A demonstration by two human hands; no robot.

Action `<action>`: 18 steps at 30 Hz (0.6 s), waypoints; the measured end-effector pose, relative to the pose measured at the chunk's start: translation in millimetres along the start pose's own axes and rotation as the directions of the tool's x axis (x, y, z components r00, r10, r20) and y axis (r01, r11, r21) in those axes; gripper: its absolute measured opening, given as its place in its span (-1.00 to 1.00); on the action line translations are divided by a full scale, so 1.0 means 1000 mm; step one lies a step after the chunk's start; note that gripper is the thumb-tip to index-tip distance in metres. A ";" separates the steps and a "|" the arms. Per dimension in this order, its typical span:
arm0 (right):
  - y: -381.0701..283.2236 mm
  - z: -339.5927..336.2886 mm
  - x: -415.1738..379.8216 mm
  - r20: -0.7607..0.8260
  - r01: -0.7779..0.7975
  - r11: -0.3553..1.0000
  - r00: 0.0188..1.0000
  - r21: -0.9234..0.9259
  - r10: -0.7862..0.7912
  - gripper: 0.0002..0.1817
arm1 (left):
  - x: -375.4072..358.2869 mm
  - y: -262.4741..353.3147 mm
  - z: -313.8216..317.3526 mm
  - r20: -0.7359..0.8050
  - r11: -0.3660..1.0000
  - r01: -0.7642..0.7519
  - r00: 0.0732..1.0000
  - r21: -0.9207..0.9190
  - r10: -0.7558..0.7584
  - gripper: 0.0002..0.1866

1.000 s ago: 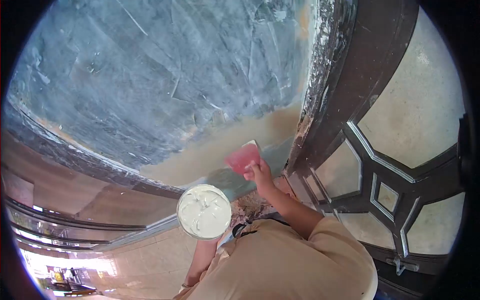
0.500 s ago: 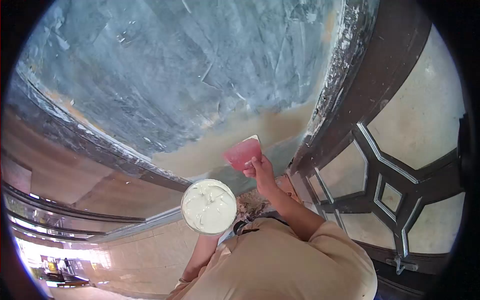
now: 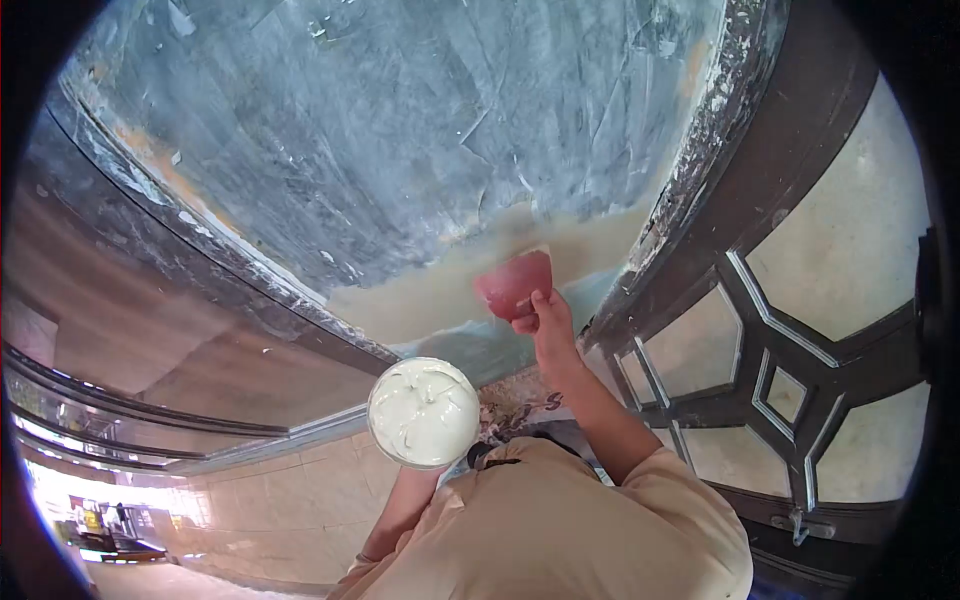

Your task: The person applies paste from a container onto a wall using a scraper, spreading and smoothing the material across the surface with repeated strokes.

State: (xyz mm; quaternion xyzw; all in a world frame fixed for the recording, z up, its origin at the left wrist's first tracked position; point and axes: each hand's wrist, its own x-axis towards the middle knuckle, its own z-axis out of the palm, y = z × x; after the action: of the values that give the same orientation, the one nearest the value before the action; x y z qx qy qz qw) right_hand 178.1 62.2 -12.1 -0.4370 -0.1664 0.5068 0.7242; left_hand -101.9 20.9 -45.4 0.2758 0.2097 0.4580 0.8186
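Pinched in my right hand is a red flat scraper, its wide edge up at the lower part of the blue-grey wall. A beige smooth band runs across the wall around the scraper. A round tub of creamy white paste sits over my left forearm, held up from below at the centre. The tub covers my left hand, so its fingers are hidden.
Dark frames with flaking paint edge the wall on both sides. On the right stands a dark door with pale panels and a latch. Beige tiles lie at the lower left, with glossy brown panels above.
The scraper and my right hand have shifted to the right and slightly up in view. The wall has also shifted right in the picture, while the tub stays nearly in place.
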 end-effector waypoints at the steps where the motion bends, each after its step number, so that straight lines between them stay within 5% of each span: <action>1: -0.024 0.019 -0.001 0.034 0.096 0.995 0.995 -0.039 -0.094 -0.77 | -0.003 -0.001 -0.005 0.001 0.998 -0.009 1.000 0.059 0.009 -0.41; 2: -0.040 0.031 0.003 0.071 0.197 0.978 0.979 -0.075 -0.191 -0.76 | -0.003 -0.003 -0.007 0.007 0.993 -0.017 1.000 0.117 0.017 -0.41; 3: -0.044 0.033 0.010 0.066 0.194 0.978 0.980 -0.079 -0.189 -0.76 | -0.002 0.015 0.051 0.163 0.819 0.217 0.975 -0.531 -0.152 -0.42; 6: -0.039 0.028 0.025 0.147 0.210 0.974 0.969 -0.085 -0.197 -0.76 | 0.001 0.021 0.040 0.148 0.841 0.223 0.974 -0.494 -0.171 -0.42; 7: -0.022 0.015 0.021 0.074 0.177 0.976 0.983 -0.124 -0.169 -0.77 | 0.000 0.015 0.005 -0.040 0.908 0.107 0.990 -0.406 -0.135 -0.38; 12: -0.001 0.000 0.001 -0.055 0.033 0.996 0.998 -0.086 -0.038 -0.78 | 0.001 0.017 0.004 -0.037 0.840 0.115 0.987 -0.530 -0.159 -0.38; 14: -0.026 0.025 0.005 0.022 0.183 0.977 0.983 -0.110 -0.181 -0.79 | -0.002 0.016 0.006 0.061 0.864 0.160 0.987 -0.478 -0.150 -0.39; 18: -0.035 0.037 0.019 0.083 0.187 0.980 0.980 -0.075 -0.181 -0.81 | -0.002 0.016 -0.001 -0.006 0.916 0.102 0.994 -0.387 -0.113 -0.40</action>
State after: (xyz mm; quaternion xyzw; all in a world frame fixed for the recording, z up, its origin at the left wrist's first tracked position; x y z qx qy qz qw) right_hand 181.1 92.1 32.8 -0.4297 -0.2539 0.4466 0.7426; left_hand -113.5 26.1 -35.8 0.0906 0.1419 0.4485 0.8778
